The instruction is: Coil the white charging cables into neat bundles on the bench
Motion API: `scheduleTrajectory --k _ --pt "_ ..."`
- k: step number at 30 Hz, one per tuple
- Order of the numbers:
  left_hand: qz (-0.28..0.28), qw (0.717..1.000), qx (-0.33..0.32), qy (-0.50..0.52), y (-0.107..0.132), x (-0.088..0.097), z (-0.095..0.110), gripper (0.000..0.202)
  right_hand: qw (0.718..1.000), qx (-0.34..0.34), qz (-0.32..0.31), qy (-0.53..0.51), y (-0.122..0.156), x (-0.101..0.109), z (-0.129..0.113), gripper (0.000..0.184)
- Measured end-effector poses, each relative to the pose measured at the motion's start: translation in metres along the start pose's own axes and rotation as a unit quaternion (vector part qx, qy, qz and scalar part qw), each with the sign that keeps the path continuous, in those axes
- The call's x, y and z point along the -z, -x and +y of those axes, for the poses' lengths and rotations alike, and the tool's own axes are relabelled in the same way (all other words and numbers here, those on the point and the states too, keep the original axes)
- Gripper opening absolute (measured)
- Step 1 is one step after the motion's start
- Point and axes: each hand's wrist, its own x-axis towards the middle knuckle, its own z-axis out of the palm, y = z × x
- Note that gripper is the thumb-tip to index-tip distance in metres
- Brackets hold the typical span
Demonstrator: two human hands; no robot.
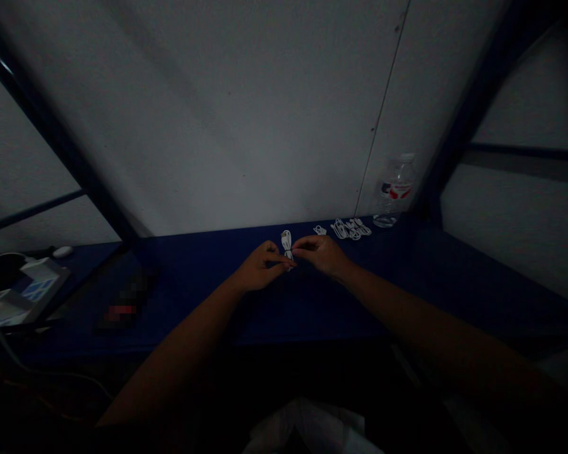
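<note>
Above the blue shelf [194, 258], a white cable bundle [286, 239] is folded into loops and cinched at its middle by a thin dark tie. My left hand [265, 266] pinches the lower end of the bundle between thumb and fingers. At the tied middle, my right hand [322, 253] has thumb and forefinger pressed together; the dark tie appears to run to its fingertips. Just behind my right hand lies a small white cable coil [319, 230], partly hidden by it. Farther right rest more coiled white cables [350, 228].
A clear plastic bottle [396, 192] stands at the back right against the grey wall [246, 113]. To the left are a white power strip [42, 287] with plugs and a blurred dark object [125, 302]. Blue metal posts [52, 120] frame the shelf.
</note>
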Motion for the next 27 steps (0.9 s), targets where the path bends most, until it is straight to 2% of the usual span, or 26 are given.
scheduleTrajectory --k 3,6,8,11,14,16,18,20,23,27 --pt "-0.052 0.997 0.057 0.001 0.0 -0.004 -0.003 0.029 0.998 0.028 -0.005 0.055 0.002 0.0 -0.003 0.016" --pt "-0.052 0.986 0.14 0.073 -0.001 -0.006 -0.008 0.036 0.995 0.056 -0.01 0.085 0.005 -0.002 -0.005 0.014" --pt "-0.044 0.96 0.21 0.179 -0.002 -0.006 -0.011 0.041 0.993 0.069 -0.018 0.097 0.007 -0.004 -0.007 0.013" --pt "-0.044 0.894 0.273 0.352 -0.005 -0.006 -0.014 0.055 0.986 0.105 -0.025 0.124 0.008 -0.007 -0.01 0.01" --pt "-0.039 0.858 0.301 0.415 -0.008 -0.008 -0.014 0.076 0.971 0.175 -0.046 0.157 0.011 -0.01 -0.013 0.006" --pt "-0.023 0.854 0.318 0.411 -0.007 -0.008 -0.012 0.078 0.955 0.23 -0.076 0.172 0.014 -0.013 -0.017 0.008" --pt "-0.015 0.856 0.327 0.401 -0.006 -0.007 -0.01 0.066 0.939 0.273 -0.104 0.183 0.017 -0.016 -0.02 0.011" --pt "-0.029 0.854 0.325 0.405 -0.003 -0.004 -0.007 0.053 0.934 0.285 -0.113 0.183 0.02 -0.018 -0.023 0.012" --pt "-0.033 0.858 0.29 0.423 -0.001 0.002 -0.004 0.044 0.956 0.235 -0.077 0.16 0.021 -0.017 -0.026 0.011" --pt "0.008 0.919 0.206 0.335 -0.004 0.005 -0.001 0.037 0.983 0.128 -0.01 0.132 0.015 -0.011 -0.023 0.011"
